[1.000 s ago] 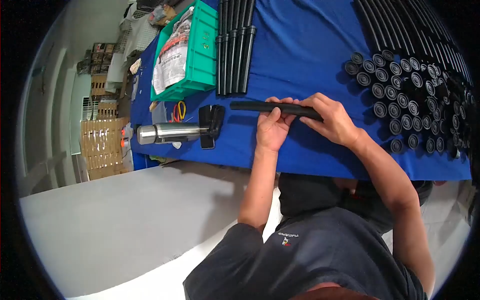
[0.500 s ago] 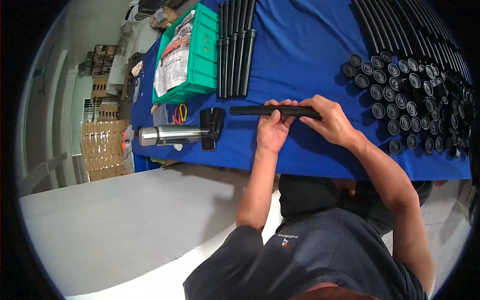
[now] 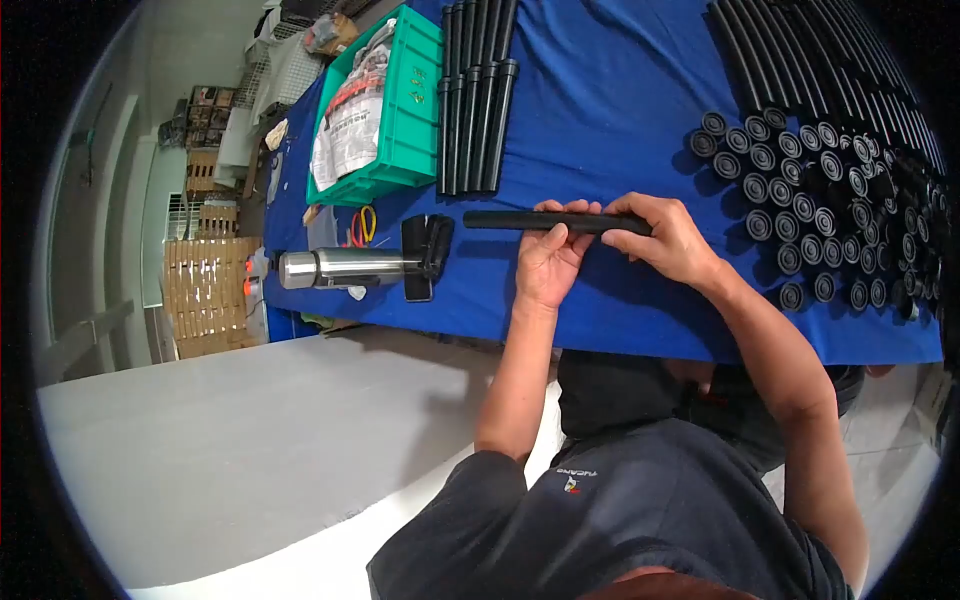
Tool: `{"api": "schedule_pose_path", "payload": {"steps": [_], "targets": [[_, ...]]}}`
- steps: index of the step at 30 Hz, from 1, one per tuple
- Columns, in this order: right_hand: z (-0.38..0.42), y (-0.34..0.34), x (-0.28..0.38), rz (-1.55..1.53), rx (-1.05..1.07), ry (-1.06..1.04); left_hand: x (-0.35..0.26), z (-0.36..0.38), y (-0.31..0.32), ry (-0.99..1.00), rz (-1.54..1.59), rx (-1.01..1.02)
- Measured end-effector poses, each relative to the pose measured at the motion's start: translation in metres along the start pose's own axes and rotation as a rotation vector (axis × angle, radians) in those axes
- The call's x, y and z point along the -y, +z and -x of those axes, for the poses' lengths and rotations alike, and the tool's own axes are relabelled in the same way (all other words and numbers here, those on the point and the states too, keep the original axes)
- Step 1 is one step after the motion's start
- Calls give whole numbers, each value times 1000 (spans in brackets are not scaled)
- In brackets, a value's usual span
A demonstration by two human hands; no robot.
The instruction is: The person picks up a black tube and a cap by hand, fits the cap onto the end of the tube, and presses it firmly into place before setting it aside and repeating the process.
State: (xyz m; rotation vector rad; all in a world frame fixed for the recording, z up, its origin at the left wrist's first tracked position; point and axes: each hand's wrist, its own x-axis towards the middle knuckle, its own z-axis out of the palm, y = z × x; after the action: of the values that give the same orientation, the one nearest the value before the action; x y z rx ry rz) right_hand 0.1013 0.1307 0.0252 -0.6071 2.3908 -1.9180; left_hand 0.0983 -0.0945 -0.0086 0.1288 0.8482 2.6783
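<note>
A black tube (image 3: pixel 495 220) lies level across both my hands, just above the blue cloth. My left hand (image 3: pixel 553 262) is palm up under its middle, with the thumb in front and the fingertips curled over behind. My right hand (image 3: pixel 672 238) wraps round the tube's right end and hides that end. To the right stand many round black ringed caps (image 3: pixel 788 258) in rows. Several finished-looking black tubes with collars (image 3: pixel 475 130) lie side by side beyond my left hand.
A green crate (image 3: pixel 405 110) with newspaper (image 3: pixel 350 130) stands at the back left. Nearer are a steel flask (image 3: pixel 350 268), a black phone-like object (image 3: pixel 418 260) and yellow-handled scissors (image 3: pixel 367 225). Long black tubes (image 3: pixel 790 55) lie at the back right. The blue table's front edge is close to my body.
The tube and both hands have stayed nearly in place, with a very slight shift to the right. My grip looks much the same.
</note>
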Motion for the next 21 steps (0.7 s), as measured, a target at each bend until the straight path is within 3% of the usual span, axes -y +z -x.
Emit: {"api": "schedule_pose_path", "payload": {"steps": [1, 5, 8, 16, 19, 21], "targets": [[-1, 1, -2, -32, 2, 51, 0, -1, 3, -1, 5, -8], [3, 6, -5, 170, -96, -248, 0, -2, -8, -15, -6, -32], [0, 0, -1, 22, 3, -104, -1, 1, -9, 17, 22, -22], [3, 3, -3, 83, -49, -213, 0, -1, -5, -2, 48, -52], [0, -3, -3, -53, 71, 84, -1, 1, -5, 10, 23, -25], [1, 2, -6, 69, -53, -184, -1, 0, -1, -4, 12, -59]]}}
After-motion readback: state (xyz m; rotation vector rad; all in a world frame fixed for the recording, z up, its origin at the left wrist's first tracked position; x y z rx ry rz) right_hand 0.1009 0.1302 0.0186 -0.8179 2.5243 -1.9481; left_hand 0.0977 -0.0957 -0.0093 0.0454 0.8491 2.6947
